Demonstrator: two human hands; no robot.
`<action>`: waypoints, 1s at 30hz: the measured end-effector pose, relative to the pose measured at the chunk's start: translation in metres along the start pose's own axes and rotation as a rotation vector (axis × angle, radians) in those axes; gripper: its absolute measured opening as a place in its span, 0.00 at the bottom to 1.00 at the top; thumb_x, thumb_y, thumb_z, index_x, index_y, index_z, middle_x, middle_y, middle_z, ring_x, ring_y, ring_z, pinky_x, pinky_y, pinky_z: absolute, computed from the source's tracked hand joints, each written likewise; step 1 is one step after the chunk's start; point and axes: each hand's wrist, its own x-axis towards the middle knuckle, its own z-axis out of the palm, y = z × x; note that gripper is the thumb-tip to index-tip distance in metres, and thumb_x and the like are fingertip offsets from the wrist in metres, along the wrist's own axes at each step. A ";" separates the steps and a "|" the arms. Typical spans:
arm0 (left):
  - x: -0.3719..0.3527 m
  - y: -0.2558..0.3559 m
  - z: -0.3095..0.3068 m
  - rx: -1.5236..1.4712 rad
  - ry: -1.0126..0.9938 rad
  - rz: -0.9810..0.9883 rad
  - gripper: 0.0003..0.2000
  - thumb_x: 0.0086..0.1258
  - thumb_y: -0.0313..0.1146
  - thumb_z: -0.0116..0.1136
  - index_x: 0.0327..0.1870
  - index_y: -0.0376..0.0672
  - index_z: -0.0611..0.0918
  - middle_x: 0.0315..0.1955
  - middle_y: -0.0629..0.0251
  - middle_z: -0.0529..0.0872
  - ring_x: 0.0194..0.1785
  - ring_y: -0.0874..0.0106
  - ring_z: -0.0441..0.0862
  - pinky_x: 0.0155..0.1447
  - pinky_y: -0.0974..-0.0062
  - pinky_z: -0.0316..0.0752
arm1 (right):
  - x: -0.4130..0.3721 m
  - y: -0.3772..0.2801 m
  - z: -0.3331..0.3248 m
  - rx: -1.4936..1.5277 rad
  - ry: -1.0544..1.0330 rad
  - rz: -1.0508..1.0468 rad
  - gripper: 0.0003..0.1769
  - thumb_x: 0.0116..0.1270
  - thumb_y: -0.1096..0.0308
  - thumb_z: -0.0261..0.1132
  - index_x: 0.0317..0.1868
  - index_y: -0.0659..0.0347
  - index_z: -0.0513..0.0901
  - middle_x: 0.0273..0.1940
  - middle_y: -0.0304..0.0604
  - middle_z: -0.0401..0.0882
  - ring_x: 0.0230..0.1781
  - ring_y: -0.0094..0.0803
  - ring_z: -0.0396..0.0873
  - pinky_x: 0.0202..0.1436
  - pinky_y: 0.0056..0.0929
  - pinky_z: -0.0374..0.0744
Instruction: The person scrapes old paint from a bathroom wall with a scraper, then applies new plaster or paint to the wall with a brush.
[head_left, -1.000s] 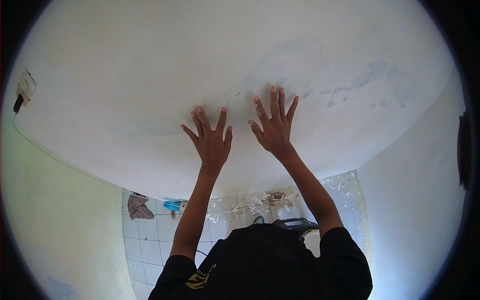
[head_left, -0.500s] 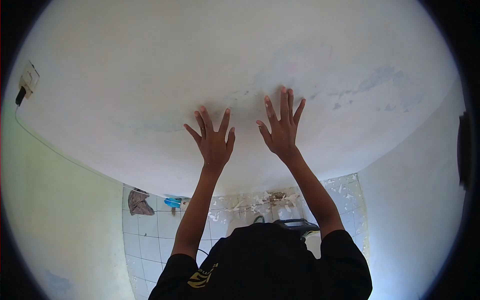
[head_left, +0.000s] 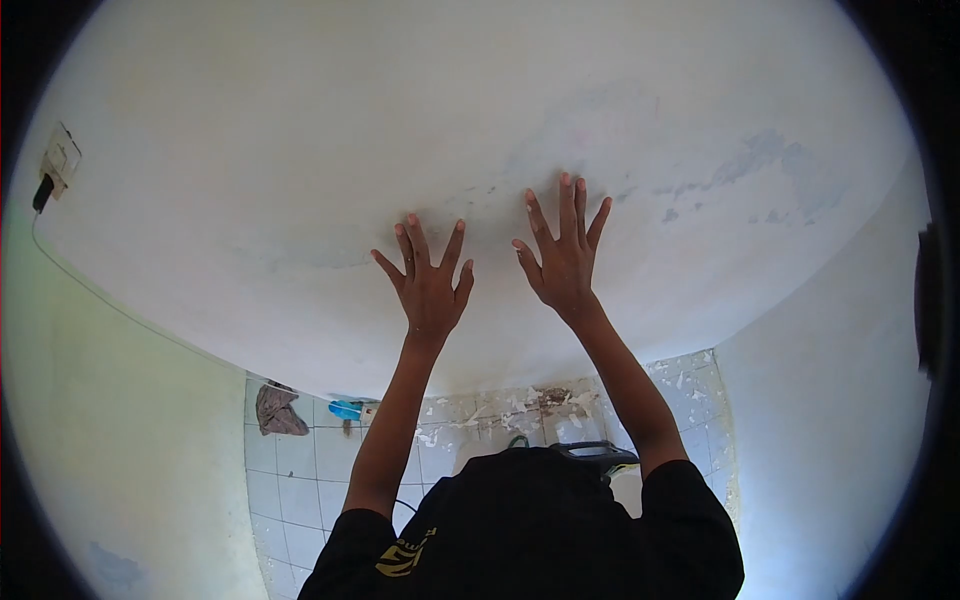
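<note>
Both my arms reach forward to a pale painted wall. My left hand is spread against it, fingers apart and holding nothing. To its right, slightly higher, my right hand lies with fingers fanned out and nothing in it; small white specks show on its thumb and finger. Around the fingertips the wall has faint grey smudges, and a larger grey worn patch stretches to the right of my right hand.
White floor tiles below carry scattered paint flakes along the wall's foot. A crumpled grey-brown cloth and a blue item lie at left. A socket with a black plug trails a cable. Near my body is a dark handle-like object.
The left hand has shifted very slightly right against the wall. My right hand is almost unmoved, and both stay spread.
</note>
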 end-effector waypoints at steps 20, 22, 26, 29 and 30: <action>0.001 -0.003 -0.009 -0.063 -0.002 -0.021 0.26 0.74 0.45 0.47 0.71 0.51 0.68 0.76 0.40 0.44 0.79 0.45 0.39 0.72 0.34 0.24 | 0.058 0.043 -0.027 -0.110 0.222 -0.030 0.37 0.73 0.47 0.50 0.76 0.54 0.54 0.77 0.55 0.46 0.78 0.53 0.45 0.72 0.72 0.33; 0.001 -0.002 -0.010 -0.077 -0.001 -0.021 0.25 0.74 0.45 0.47 0.71 0.51 0.68 0.76 0.40 0.44 0.79 0.45 0.39 0.73 0.35 0.24 | 0.059 0.043 -0.027 -0.147 0.193 -0.033 0.38 0.74 0.47 0.49 0.77 0.56 0.53 0.77 0.54 0.46 0.78 0.52 0.45 0.72 0.72 0.33; 0.001 -0.001 -0.011 -0.116 -0.010 -0.015 0.25 0.73 0.43 0.48 0.71 0.51 0.69 0.76 0.40 0.44 0.79 0.45 0.40 0.73 0.35 0.24 | 0.060 0.045 -0.026 -0.147 0.185 -0.039 0.38 0.74 0.46 0.48 0.77 0.59 0.52 0.77 0.54 0.46 0.78 0.52 0.45 0.72 0.71 0.33; 0.001 0.004 -0.010 -0.122 -0.007 0.000 0.25 0.73 0.42 0.49 0.71 0.50 0.69 0.75 0.40 0.45 0.79 0.46 0.40 0.73 0.35 0.24 | 0.058 0.052 -0.029 -0.136 0.202 -0.037 0.39 0.74 0.45 0.48 0.77 0.59 0.51 0.77 0.54 0.46 0.78 0.53 0.45 0.72 0.72 0.32; 0.000 0.004 -0.010 -0.123 -0.005 0.004 0.25 0.73 0.42 0.49 0.71 0.50 0.69 0.75 0.40 0.45 0.79 0.46 0.40 0.73 0.35 0.24 | 0.058 0.054 -0.029 -0.093 0.259 -0.051 0.39 0.74 0.44 0.47 0.77 0.59 0.51 0.77 0.55 0.46 0.78 0.54 0.44 0.71 0.72 0.32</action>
